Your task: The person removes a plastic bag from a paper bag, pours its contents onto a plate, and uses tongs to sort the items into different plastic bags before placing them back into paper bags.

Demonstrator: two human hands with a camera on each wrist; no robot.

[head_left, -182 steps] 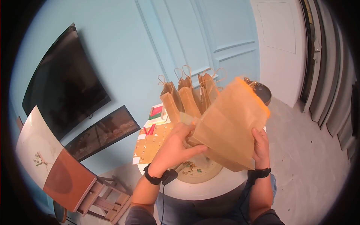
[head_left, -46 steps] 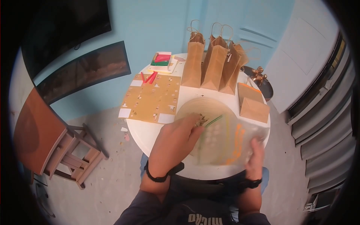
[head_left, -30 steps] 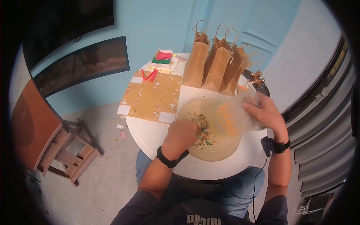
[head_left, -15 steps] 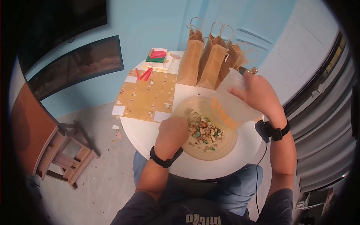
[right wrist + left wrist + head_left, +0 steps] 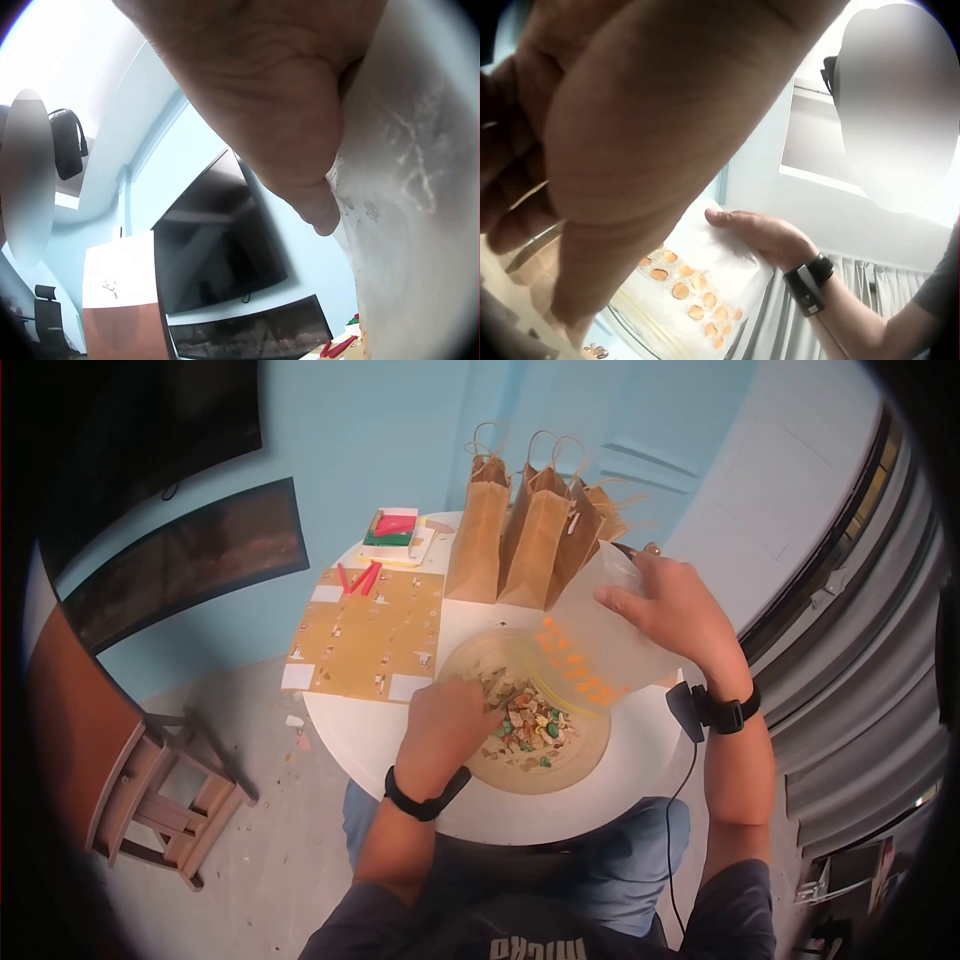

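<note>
My right hand (image 5: 685,610) grips a translucent zip bag (image 5: 590,605) with orange spots, tilted over the right part of a round beige plate (image 5: 590,760). Its yellowish mouth edge faces down and left. On the plate lies a loose heap of small mixed pieces (image 5: 535,730), brown, cream, green and reddish. My left hand (image 5: 445,730) is over the plate's left edge, its fingertips by the heap and partly hidden. In the left wrist view its fingers (image 5: 525,217) are loosely bent, with no held thing visible. The right wrist view shows the bag (image 5: 420,210) against my right palm.
Several brown paper bags with handles (image 5: 480,540) stand at the back of the white round table (image 5: 640,760). A patterned brown sheet (image 5: 360,635) with red strips (image 5: 365,580) lies at left, a box of red and green items (image 5: 390,530) behind it. A wooden stool (image 5: 175,800) stands on the floor.
The paper bag once held in both hands is no longer in them. The zip bag has swung upward in my right hand, and the heap on the plate has grown. My left hand has shifted slightly.
</note>
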